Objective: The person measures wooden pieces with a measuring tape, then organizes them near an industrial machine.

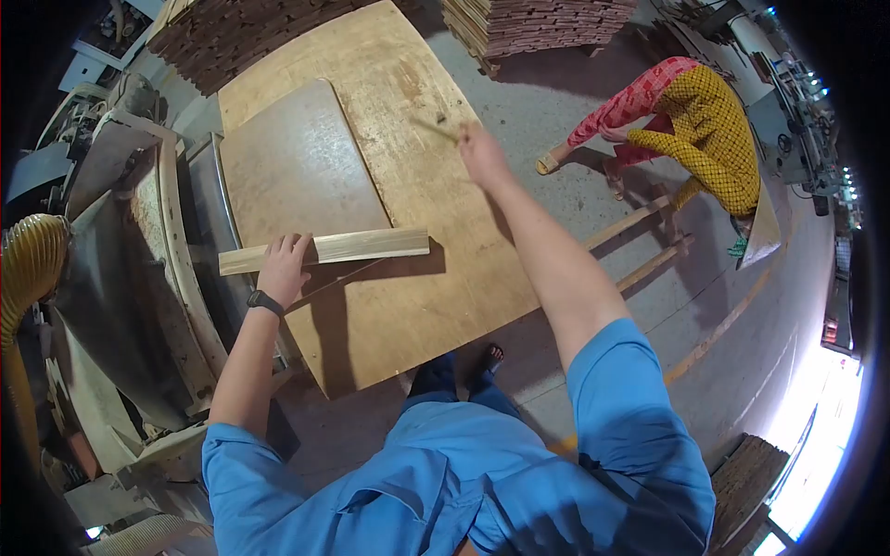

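My left hand, with a dark band at its wrist, grips a pale wooden board near its left part. The board lies crosswise over the front of a smooth grey-brown plate, with its right end over the plywood tabletop. My right hand is stretched out above the far right edge of the plywood. Its fingers are closed on a thin stick, which points left and is blurred by motion. A small dark bit shows near that stick.
At the left stands a machine with a yellow ribbed hose. Stacks of wooden pieces stand at the back. On the right, a person in yellow checked clothing bends over near a low wooden frame on the floor.
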### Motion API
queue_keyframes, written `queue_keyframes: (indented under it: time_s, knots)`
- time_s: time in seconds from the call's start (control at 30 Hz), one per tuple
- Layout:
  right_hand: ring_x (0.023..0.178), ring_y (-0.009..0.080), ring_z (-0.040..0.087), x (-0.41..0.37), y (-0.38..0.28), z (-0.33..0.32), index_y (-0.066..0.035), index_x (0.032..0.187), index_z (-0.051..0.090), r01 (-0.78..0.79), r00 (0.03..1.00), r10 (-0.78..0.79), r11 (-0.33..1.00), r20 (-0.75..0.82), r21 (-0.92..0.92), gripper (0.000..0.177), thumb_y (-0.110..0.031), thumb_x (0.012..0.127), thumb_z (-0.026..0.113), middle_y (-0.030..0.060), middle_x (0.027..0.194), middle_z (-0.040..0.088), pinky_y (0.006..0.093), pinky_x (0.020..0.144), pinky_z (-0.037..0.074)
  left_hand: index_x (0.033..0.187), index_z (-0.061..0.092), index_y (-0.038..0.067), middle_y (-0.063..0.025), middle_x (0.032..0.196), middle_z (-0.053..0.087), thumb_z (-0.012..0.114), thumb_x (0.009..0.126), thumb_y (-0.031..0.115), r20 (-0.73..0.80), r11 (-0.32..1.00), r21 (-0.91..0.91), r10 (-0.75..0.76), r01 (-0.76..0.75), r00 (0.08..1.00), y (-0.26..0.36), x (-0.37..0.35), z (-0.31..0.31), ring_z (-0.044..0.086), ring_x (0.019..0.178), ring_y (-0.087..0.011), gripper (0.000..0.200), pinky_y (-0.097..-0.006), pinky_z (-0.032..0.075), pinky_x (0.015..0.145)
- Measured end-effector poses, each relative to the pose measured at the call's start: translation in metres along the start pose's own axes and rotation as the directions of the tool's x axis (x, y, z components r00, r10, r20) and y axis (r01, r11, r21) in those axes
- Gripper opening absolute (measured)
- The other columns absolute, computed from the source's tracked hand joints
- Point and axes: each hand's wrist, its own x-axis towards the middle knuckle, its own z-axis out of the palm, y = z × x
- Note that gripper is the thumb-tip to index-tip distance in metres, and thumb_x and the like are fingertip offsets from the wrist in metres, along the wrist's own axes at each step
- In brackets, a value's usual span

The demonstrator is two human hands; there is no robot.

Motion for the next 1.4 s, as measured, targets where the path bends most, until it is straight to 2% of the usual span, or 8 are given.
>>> queue_keyframes:
  time_s: [0.13, 0.4, 0.57, 0.8, 0.97, 1.1, 1.13, 1.4]
  knots:
    - [0.1, 0.0369, 0.065, -0.004, -0.002, -0.036, 0.002, 0.113, 0.063, 0.214, 0.952, -0.209, 0.977, -0.225, -0.004, 0.026, -0.015, 0.094, 0.057, 0.0213, 0.11, 0.067, 0.0423, 0.089, 0.051, 0.13, 0.054, 0.01, -0.0117, 0.119, 0.058, 0.081, 0.072, 0.011, 0.01, 0.997, -0.074, 0.007, -0.006, 1.0, -0.004, 0.0, 0.005, 0.053, 0.115, -0.0339, 0.065, -0.0456, 0.046, 0.099]
    - [0.079, 0.0131, 0.064, -0.184, 0.062, -0.103, 0.0, 0.104, 0.063, -0.313, 0.91, 0.397, 0.844, -0.116, 0.436, 0.019, -0.017, 0.101, 0.056, 0.0068, 0.09, 0.07, 0.0285, 0.072, 0.05, 0.13, 0.057, 0.004, -0.0189, 0.116, 0.06, 0.075, 0.08, 0.019, 0.042, 0.936, -0.344, 0.09, -0.07, 0.995, 0.023, -0.011, 0.011, 0.056, 0.108, -0.0401, 0.055, -0.0462, 0.048, 0.095]
    - [0.077, 0.013, 0.066, -0.292, 0.059, -0.108, -0.002, 0.106, 0.061, -0.507, 0.818, 0.574, 0.684, 0.041, 0.524, 0.018, -0.018, 0.103, 0.053, 0.0075, 0.09, 0.071, 0.027, 0.069, 0.05, 0.135, 0.056, -0.003, -0.0208, 0.122, 0.064, 0.055, 0.1, 0.029, 0.352, 0.453, -0.85, 0.11, 0.269, 0.929, 0.09, -0.027, 0.046, 0.062, 0.112, -0.0292, 0.047, -0.0378, 0.046, 0.1]
    - [0.076, 0.013, 0.066, -0.343, 0.035, -0.097, 0.0, 0.114, 0.059, -0.587, 0.792, 0.576, 0.628, 0.201, 0.511, 0.019, -0.014, 0.103, 0.052, 0.0079, 0.087, 0.071, 0.0262, 0.069, 0.051, 0.133, 0.057, -0.004, -0.0128, 0.118, 0.067, 0.047, 0.105, 0.038, 0.482, 0.12, -0.866, -0.048, 0.485, 0.875, 0.197, -0.029, 0.075, 0.06, 0.108, -0.0183, 0.051, -0.0317, 0.046, 0.097]
    - [0.076, 0.0128, 0.066, -0.35, 0.025, -0.083, 0.0, 0.115, 0.059, -0.611, 0.785, 0.546, 0.603, 0.294, 0.513, 0.018, -0.011, 0.103, 0.051, 0.0088, 0.089, 0.072, 0.0262, 0.07, 0.051, 0.131, 0.057, -0.006, -0.0187, 0.119, 0.067, 0.049, 0.104, 0.035, 0.252, 0.183, -0.939, -0.215, 0.293, 0.943, 0.257, -0.023, 0.104, 0.061, 0.114, -0.0249, 0.05, -0.036, 0.045, 0.1]
    - [0.077, 0.0126, 0.066, -0.358, 0.013, -0.082, 0.0, 0.114, 0.059, -0.634, 0.772, 0.525, 0.591, 0.359, 0.499, 0.018, -0.012, 0.103, 0.051, 0.0085, 0.089, 0.071, 0.0258, 0.071, 0.051, 0.133, 0.056, -0.006, -0.023, 0.118, 0.068, 0.047, 0.105, 0.035, 0.269, 0.229, -0.9, -0.377, 0.371, 0.886, 0.275, 0.006, 0.099, 0.063, 0.113, -0.0304, 0.051, -0.0376, 0.046, 0.098]
    - [0.077, 0.0125, 0.066, -0.363, 0.014, -0.082, -0.001, 0.114, 0.059, -0.639, 0.768, 0.525, 0.585, 0.367, 0.499, 0.018, -0.012, 0.103, 0.051, 0.0084, 0.089, 0.071, 0.0258, 0.071, 0.051, 0.132, 0.057, -0.006, -0.0248, 0.116, 0.068, 0.046, 0.105, 0.036, 0.139, 0.176, -0.957, -0.413, 0.228, 0.9, 0.275, 0.022, 0.097, 0.064, 0.112, -0.0323, 0.051, -0.0381, 0.047, 0.097]
    - [0.077, 0.0122, 0.066, -0.412, 0.022, -0.099, -0.002, 0.11, 0.061, -0.692, 0.715, 0.618, 0.56, 0.326, 0.456, 0.016, -0.013, 0.103, 0.052, 0.0081, 0.088, 0.071, 0.0262, 0.07, 0.052, 0.132, 0.058, -0.003, -0.0292, 0.121, 0.065, 0.046, 0.102, 0.037, -0.005, 0.266, -0.953, -0.49, 0.144, 0.871, 0.184, 0.236, 0.087, 0.061, 0.115, -0.0428, 0.051, -0.0446, 0.047, 0.098]
